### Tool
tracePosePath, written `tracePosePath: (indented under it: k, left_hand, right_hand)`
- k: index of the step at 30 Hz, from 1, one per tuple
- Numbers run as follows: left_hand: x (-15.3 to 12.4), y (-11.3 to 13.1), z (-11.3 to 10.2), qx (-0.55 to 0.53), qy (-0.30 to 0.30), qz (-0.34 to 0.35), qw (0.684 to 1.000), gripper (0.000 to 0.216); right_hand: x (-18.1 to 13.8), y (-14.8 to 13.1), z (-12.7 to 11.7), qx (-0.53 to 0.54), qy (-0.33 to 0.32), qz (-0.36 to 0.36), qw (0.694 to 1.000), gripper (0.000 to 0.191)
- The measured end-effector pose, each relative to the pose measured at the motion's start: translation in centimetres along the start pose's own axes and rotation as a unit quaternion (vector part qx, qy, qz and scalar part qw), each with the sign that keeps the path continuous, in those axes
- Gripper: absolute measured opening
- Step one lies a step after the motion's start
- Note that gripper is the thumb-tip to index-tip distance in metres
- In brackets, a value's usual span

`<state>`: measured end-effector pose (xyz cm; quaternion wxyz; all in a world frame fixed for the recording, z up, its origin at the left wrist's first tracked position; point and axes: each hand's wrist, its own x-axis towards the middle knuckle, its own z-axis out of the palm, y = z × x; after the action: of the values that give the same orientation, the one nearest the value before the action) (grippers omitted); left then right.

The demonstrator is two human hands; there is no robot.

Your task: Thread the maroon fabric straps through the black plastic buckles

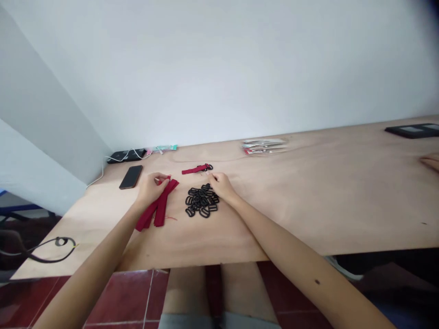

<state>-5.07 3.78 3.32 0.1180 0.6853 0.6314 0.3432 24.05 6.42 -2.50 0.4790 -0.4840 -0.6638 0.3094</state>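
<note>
My left hand (152,187) is closed at the upper end of a bundle of dark red fabric strips (160,208), its thumb and fingers pinching one strip. Just right of these lies a pile of black plastic slider buckles (201,199). My right hand (221,186) hovers at the pile's upper right edge with its fingers drawn together; whatever is between the fingertips is too small to tell. Beyond the pile rests a short red strap (195,169) with black buckles (207,167) at its right end.
A phone (131,177) lies left of my left hand. Behind it are a black box with a white cable (126,156) and a small teal packet (166,148). Flat packets (263,146) sit by the wall. A dark device (413,130) and another person's hand (431,161) are at far right.
</note>
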Motion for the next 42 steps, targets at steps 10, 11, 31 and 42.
tracePosePath:
  k: [10, 11, 31, 42]
  left_hand:
    - [7.1, 5.0, 10.9, -0.183, -0.027, 0.05, 0.981, 0.02]
    - [7.3, 5.0, 11.5, -0.187, -0.031, 0.055, 0.98, 0.017]
    - [0.1, 3.1, 5.3, -0.407, -0.15, 0.016, 0.901, 0.032]
    - [-1.2, 3.6, 6.4, -0.47, -0.177, -0.037, 0.864, 0.029]
  right_hand:
    - [-0.5, -0.4, -0.3, -0.03, 0.006, -0.036, 0.999, 0.063]
    - [-0.5, -0.4, -0.4, -0.035, 0.017, -0.036, 0.999, 0.063]
    - [-0.1, -1.1, -1.6, 0.031, -0.086, -0.199, 0.976, 0.03]
    - [-1.3, -1.7, -0.7, 0.031, -0.101, -0.21, 0.972, 0.032]
